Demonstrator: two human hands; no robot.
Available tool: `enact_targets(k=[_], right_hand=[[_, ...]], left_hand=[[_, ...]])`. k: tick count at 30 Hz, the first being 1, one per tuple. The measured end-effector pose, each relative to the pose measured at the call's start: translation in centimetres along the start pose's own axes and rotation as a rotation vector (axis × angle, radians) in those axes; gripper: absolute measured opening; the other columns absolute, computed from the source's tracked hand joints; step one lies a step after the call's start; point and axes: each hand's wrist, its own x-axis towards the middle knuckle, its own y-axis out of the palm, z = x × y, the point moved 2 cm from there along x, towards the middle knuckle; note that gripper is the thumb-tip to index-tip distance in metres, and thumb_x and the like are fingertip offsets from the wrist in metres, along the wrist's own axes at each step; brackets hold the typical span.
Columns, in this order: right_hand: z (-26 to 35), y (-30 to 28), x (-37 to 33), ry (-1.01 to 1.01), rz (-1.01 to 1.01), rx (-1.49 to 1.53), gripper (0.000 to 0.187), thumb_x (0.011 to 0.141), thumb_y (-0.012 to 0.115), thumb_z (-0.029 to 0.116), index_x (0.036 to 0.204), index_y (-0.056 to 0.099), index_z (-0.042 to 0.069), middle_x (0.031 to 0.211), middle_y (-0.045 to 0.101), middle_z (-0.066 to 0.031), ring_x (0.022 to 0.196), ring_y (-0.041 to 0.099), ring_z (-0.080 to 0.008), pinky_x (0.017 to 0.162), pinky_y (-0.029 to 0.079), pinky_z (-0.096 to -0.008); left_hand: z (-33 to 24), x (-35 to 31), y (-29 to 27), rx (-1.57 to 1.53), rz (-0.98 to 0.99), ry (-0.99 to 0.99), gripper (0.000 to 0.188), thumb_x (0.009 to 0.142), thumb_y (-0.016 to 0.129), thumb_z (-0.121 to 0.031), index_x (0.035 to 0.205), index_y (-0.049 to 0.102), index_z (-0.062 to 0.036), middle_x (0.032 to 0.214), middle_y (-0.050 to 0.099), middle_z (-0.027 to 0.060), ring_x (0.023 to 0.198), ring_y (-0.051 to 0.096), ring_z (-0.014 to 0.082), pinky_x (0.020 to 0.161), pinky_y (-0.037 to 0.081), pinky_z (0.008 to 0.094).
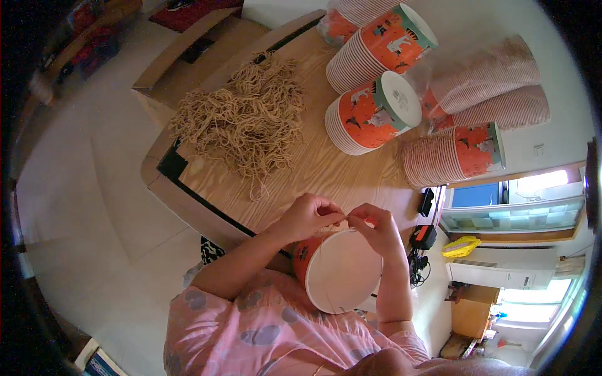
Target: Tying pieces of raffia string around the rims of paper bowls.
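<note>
An orange paper bucket (pixel 346 273) with a white inside rests tilted against my lap, its open mouth facing up toward me. At its far rim my left hand (pixel 312 216) is closed in a pinch on a thin piece of twine (pixel 325 230). My right hand (pixel 374 229) pinches at the same spot, its fingertips almost touching the left ones. Much of the twine is hidden by the fingers. Beyond my left hand, a large loose heap of tan twine (pixel 248 116) lies on the wooden table (pixel 232 203).
Nested stacks of orange and green paper buckets (pixel 374 113) lie at the table's far right, some in clear plastic wrap (pixel 492 78). An open cardboard box (pixel 188 47) stands beyond the left edge. A black power adapter (pixel 423 236) with cables hangs near my right arm.
</note>
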Motion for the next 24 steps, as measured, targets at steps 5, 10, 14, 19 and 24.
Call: enact_targets(k=[5, 10, 14, 19, 24], right_hand=[[0.45, 0.09, -0.01, 0.012, 0.026, 0.004, 0.011, 0.081, 0.059, 0.004, 0.091, 0.061, -0.002, 0.079, 0.062, -0.0042, 0.075, 0.058, -0.0114, 0.071, 0.047, -0.0258], [0.21, 0.13, 0.15, -0.022, 0.007, 0.025, 0.011, 0.081, 0.06, 0.004, 0.091, 0.061, -0.002, 0.08, 0.063, -0.004, 0.075, 0.057, -0.0108, 0.07, 0.047, -0.0256], [0.55, 0.2, 0.24, -0.007, 0.0, 0.036, 0.01, 0.08, 0.061, 0.005, 0.089, 0.062, -0.001, 0.08, 0.063, -0.0036, 0.074, 0.057, -0.0104, 0.069, 0.046, -0.0254], [0.39, 0.14, 0.4, -0.016, 0.021, -0.021, 0.008, 0.081, 0.062, 0.007, 0.085, 0.063, -0.001, 0.079, 0.063, -0.0033, 0.072, 0.056, -0.0099, 0.068, 0.045, -0.025], [0.48, 0.09, 0.56, -0.008, 0.038, -0.033, 0.01, 0.08, 0.064, 0.009, 0.084, 0.064, 0.0, 0.078, 0.063, -0.0036, 0.072, 0.056, -0.0102, 0.068, 0.046, -0.0253]], left_hand=[[0.11, -0.03, 0.27, 0.019, -0.021, -0.026, 0.019, 0.079, 0.065, -0.015, 0.089, 0.065, 0.0015, 0.08, 0.067, 0.0075, 0.072, 0.062, 0.0112, 0.068, 0.05, 0.0257], [-0.28, -0.1, 0.29, 0.06, -0.039, 0.008, 0.017, 0.08, 0.065, -0.014, 0.088, 0.065, 0.0015, 0.079, 0.067, 0.0075, 0.072, 0.062, 0.0112, 0.068, 0.05, 0.0262], [-0.6, -0.09, 0.19, 0.071, -0.047, -0.024, 0.017, 0.079, 0.065, -0.013, 0.088, 0.065, 0.0012, 0.079, 0.067, 0.0076, 0.072, 0.062, 0.0118, 0.068, 0.05, 0.0263], [-0.3, -0.05, 0.15, 0.062, -0.071, -0.013, 0.016, 0.078, 0.066, -0.012, 0.087, 0.065, 0.001, 0.079, 0.067, 0.008, 0.072, 0.062, 0.012, 0.068, 0.05, 0.0262], [0.04, -0.06, 0.06, 0.085, -0.075, 0.0, 0.015, 0.077, 0.066, -0.011, 0.088, 0.066, 0.0003, 0.079, 0.067, 0.0082, 0.072, 0.062, 0.0119, 0.068, 0.05, 0.0261]])
